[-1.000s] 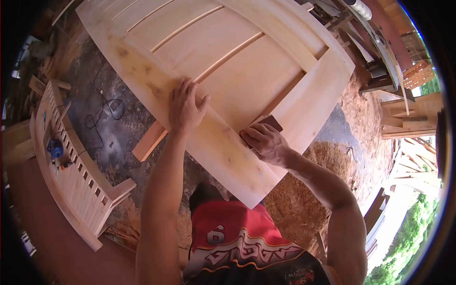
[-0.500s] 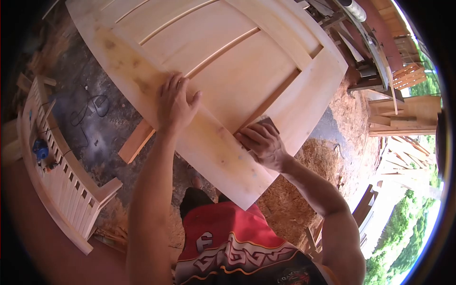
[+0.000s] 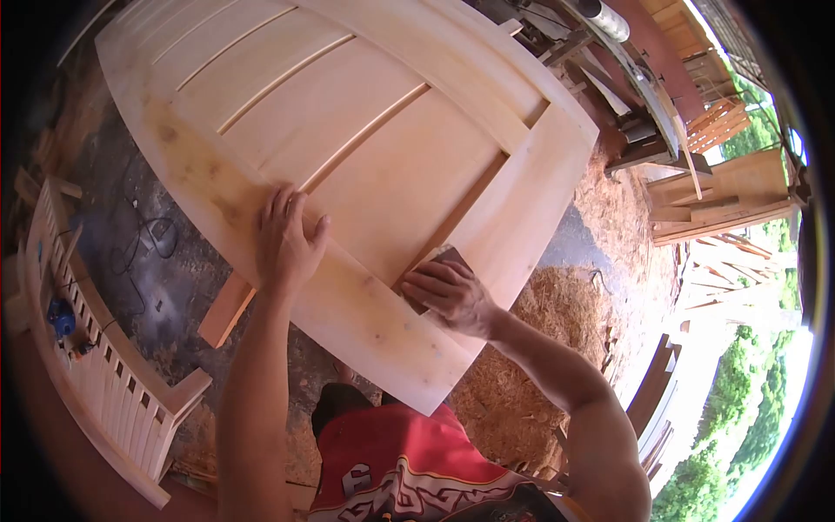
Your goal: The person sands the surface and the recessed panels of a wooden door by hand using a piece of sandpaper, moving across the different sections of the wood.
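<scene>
A large pale wooden panel door (image 3: pixel 383 165) with raised rails and grooves lies in front of me, one corner pointing toward my body. My left hand (image 3: pixel 291 244) rests flat on its near rail, fingers extended, holding nothing. Under the curled fingers of my right hand (image 3: pixel 452 296) is a brown sanding block (image 3: pixel 450 256), pressed to the door near the inner corner of the frame. The block's underside is hidden. Yellowish stains and small dark spots mark the near rail.
A reddish wooden beam (image 3: pixel 228 309) sticks out beneath the door. On the left stands a slatted wooden frame (image 3: pixel 130 383) with a blue power tool (image 3: pixel 61 317) on it. Sawdust (image 3: pixel 531 374) covers the floor at right; boards (image 3: pixel 722 200) and machinery (image 3: pixel 609 96) stand beyond.
The whole view has shifted, so the door and both hands appear lower and further left. The right hand, still on the block, has barely moved along the door; the left stays on the rail.
</scene>
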Demonstrator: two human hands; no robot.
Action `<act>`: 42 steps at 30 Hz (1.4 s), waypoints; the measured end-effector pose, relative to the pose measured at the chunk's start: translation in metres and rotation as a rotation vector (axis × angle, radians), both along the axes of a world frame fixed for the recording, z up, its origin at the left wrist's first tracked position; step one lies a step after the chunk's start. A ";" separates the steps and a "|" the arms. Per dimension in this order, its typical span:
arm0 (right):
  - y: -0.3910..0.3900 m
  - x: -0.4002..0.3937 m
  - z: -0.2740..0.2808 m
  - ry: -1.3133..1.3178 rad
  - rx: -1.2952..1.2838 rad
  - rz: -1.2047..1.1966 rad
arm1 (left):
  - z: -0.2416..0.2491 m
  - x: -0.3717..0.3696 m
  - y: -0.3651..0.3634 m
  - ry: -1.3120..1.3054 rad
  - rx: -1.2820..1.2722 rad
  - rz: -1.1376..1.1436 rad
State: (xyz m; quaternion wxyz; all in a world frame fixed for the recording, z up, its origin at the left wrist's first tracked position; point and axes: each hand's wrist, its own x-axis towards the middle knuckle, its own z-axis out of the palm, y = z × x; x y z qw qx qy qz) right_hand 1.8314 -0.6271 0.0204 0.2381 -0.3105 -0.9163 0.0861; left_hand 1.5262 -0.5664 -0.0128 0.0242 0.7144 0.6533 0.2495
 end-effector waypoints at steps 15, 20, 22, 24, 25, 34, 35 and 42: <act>0.139 0.122 -0.014 -0.442 -0.071 -0.519 | 0.009 0.001 -0.001 0.018 -0.032 -0.034; 0.166 0.141 -0.014 -0.300 0.076 -0.592 | 0.007 0.003 -0.002 0.036 -0.033 -0.014; 0.163 0.145 -0.014 -0.300 0.090 -0.572 | 0.010 0.004 -0.001 0.046 -0.067 0.008; 0.163 0.151 -0.008 -0.313 0.008 -0.552 | 0.011 0.007 -0.003 0.034 -0.080 0.021; 0.161 0.156 -0.005 -0.317 -0.091 -0.549 | 0.011 0.007 -0.004 0.027 -0.081 0.016; 0.120 0.099 -0.010 -0.366 -0.051 -0.336 | 0.019 0.007 -0.003 0.019 -0.064 0.021; 0.123 0.097 -0.016 -0.394 -0.002 -0.341 | 0.017 0.006 -0.003 0.034 -0.058 0.022; 0.162 0.122 0.001 -0.451 -0.030 -0.520 | 0.015 0.003 0.000 0.021 -0.053 0.020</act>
